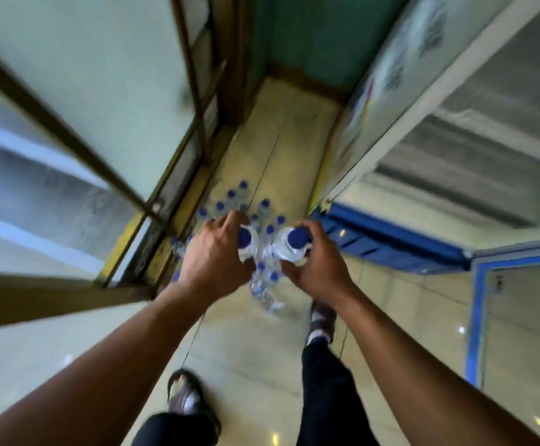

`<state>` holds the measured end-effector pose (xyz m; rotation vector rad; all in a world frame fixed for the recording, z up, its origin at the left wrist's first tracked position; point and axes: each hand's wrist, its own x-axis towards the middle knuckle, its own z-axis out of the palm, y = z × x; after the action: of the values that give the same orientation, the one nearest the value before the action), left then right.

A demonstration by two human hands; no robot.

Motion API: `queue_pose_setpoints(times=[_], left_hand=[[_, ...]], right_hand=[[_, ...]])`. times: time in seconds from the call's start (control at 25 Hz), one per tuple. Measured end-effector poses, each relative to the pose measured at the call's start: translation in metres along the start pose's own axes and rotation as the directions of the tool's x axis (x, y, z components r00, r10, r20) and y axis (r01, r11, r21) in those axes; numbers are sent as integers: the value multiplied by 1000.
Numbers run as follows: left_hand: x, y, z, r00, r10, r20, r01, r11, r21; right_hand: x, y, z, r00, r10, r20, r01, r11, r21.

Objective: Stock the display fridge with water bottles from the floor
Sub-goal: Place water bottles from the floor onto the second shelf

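I look straight down at the tiled floor. My left hand [212, 255] grips a clear water bottle [249, 241] with a blue cap, held upright. My right hand [318, 262] grips a second blue-capped water bottle [289, 244] just beside the first. Below them, several more blue-capped bottles [239, 201] stand packed on the floor against the left wall. The display fridge [455, 149] is on the right, with its open door [390, 85] swung outward and wire shelves visible inside. The picture is motion-blurred.
A brown-framed glass partition [101, 149] lines the left side. The fridge's blue base rail [390, 243] runs at the lower right. My two feet in sandals [185, 397] stand on the tiles [252, 349] below the hands. A teal wall [310, 37] closes the far end.
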<state>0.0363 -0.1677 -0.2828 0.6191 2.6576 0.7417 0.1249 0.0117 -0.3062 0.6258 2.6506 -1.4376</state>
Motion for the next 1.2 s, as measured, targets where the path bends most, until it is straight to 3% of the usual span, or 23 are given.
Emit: queue_pose_setpoints(times=[0.08, 0.24, 0.36, 0.4, 0.48, 0.56, 0.6, 0.68, 0.76, 0.96, 1.2], left_hand=[[3, 73, -43, 994, 91, -66, -99, 988, -115], [28, 215, -96, 964, 212, -159, -253, 915, -313], [46, 322, -110, 916, 341, -211, -397, 851, -344], [54, 356, -110, 898, 376, -229, -436, 829, -351], [68, 417, -106, 874, 425, -237, -486, 778, -398], [81, 467, -96, 860, 451, -239, -510, 750, -422], [87, 486, -90, 850, 467, -243, -526, 737, -426], [99, 516, -79, 840, 487, -240, -542, 718, -437], [113, 535, -69, 842, 489, -229, -539, 735, -412], [134, 557, -59, 836, 515, -191, -548, 757, -356], [141, 570, -43, 844, 503, -186, -536, 792, -291]], right_hand=[[-19, -31, -93, 988, -43, -151, 61, 992, 111], [-53, -57, -262, 918, 83, -388, 131, 859, 494], [-59, -59, -375, 840, 168, -516, 323, 609, 724], [-58, -57, -413, 837, 215, -503, 353, 490, 797], [-58, -49, -479, 849, 284, -446, 330, 374, 867], [-54, -29, -528, 833, 312, -456, 312, 417, 854], [-46, -16, -545, 804, 326, -496, 306, 488, 817], [-27, 9, -573, 708, 369, -602, 227, 688, 689], [-7, 21, -597, 608, 391, -691, 154, 796, 586], [30, 34, -631, 478, 266, -837, 185, 901, 392], [64, 59, -652, 437, 95, -894, 146, 974, 175]])
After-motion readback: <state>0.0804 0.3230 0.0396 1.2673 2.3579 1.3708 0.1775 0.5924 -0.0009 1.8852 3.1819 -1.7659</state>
